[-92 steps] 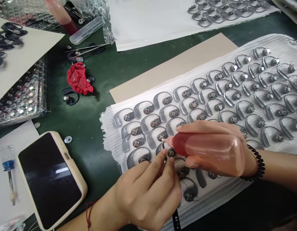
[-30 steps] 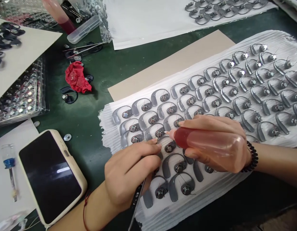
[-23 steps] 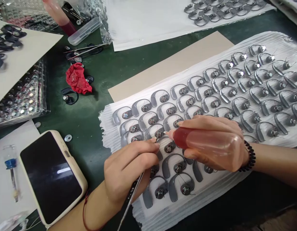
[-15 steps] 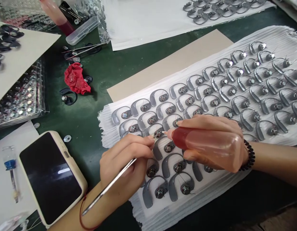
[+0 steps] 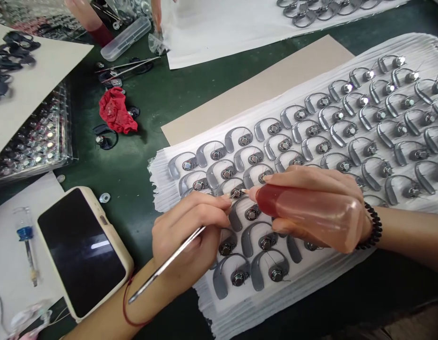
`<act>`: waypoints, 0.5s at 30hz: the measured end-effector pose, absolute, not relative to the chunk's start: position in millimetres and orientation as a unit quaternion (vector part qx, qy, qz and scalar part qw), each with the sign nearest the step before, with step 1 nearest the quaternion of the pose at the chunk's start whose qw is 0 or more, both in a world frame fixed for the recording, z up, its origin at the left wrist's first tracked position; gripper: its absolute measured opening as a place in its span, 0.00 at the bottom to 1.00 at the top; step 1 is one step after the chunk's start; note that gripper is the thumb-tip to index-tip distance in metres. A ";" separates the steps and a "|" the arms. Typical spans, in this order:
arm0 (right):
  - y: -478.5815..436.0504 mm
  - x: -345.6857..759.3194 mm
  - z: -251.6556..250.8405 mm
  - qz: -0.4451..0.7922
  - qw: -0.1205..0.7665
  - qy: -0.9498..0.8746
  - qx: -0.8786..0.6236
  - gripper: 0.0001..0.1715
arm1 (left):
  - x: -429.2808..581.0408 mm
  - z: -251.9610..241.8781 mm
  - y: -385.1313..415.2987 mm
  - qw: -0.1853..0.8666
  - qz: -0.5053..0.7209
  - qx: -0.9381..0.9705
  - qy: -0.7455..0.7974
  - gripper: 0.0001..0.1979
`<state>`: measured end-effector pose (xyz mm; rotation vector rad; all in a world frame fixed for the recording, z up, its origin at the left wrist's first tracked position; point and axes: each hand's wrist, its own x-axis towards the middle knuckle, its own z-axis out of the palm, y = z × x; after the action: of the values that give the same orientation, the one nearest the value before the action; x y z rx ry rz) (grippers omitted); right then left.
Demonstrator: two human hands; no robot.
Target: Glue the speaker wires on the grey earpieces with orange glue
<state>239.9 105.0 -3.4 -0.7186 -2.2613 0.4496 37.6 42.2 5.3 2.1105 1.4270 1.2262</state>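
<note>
My left hand (image 5: 190, 231) is closed on metal tweezers (image 5: 165, 265), whose rear end slants back over the wrist. Its fingertips are beside the round speaker (image 5: 236, 192) of one grey ear-hook shell. In my right hand (image 5: 318, 189) is a soft squeeze bottle (image 5: 307, 212) of red liquid, tipped nearly level, with its nozzle (image 5: 245, 191) at that same speaker. Whether the nozzle touches it I cannot tell. Rows of similar grey ear-hook shells (image 5: 261, 269) with speakers and thin wires lie around both hands on white foam sheeting (image 5: 236, 318). Some shells are hidden under my hands.
A phone (image 5: 84, 255) lies left of my left forearm, near a blue-tipped syringe-like dispenser (image 5: 25, 233). Further back are a red cloth (image 5: 117, 111), another pair of tweezers (image 5: 130, 71), a clear plastic case (image 5: 126, 40), a second red-liquid bottle (image 5: 91, 21) and a tray of speakers (image 5: 38, 146).
The camera view has shifted slightly, moving the scene a little right. Both hands keep their holds at the same speaker. Part of another person's hand now shows at the top edge.
</note>
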 end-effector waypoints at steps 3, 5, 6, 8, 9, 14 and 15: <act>105.2 240.4 -2.4 0.174 0.362 -0.873 -0.276 0.19 | 37.7 5.1 42.2 0.164 0.431 0.729 0.505 0.12; 105.6 240.5 -1.1 0.163 0.366 -0.875 -0.271 0.18 | 37.2 4.4 41.6 0.173 0.430 0.721 0.515 0.11; 105.9 240.5 -0.2 0.157 0.364 -0.877 -0.271 0.17 | 37.0 4.0 41.3 0.176 0.430 0.718 0.519 0.11; 106.1 240.1 2.0 0.154 0.359 -0.878 -0.277 0.15 | 36.7 3.3 40.8 0.179 0.431 0.713 0.523 0.11; 106.1 240.0 3.0 0.155 0.356 -0.878 -0.279 0.14 | 36.7 3.0 40.6 0.180 0.432 0.711 0.524 0.11; 104.4 240.8 1.3 0.168 0.354 -0.874 -0.286 0.14 | 38.0 3.3 39.9 0.180 0.428 0.703 0.539 0.11; 103.8 241.2 -0.6 0.173 0.361 -0.870 -0.289 0.15 | 38.2 3.5 39.8 0.179 0.426 0.705 0.538 0.11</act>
<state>241.2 103.8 -0.6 -0.7456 -2.2406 0.4446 38.2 39.8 3.5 1.9928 1.5206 1.2046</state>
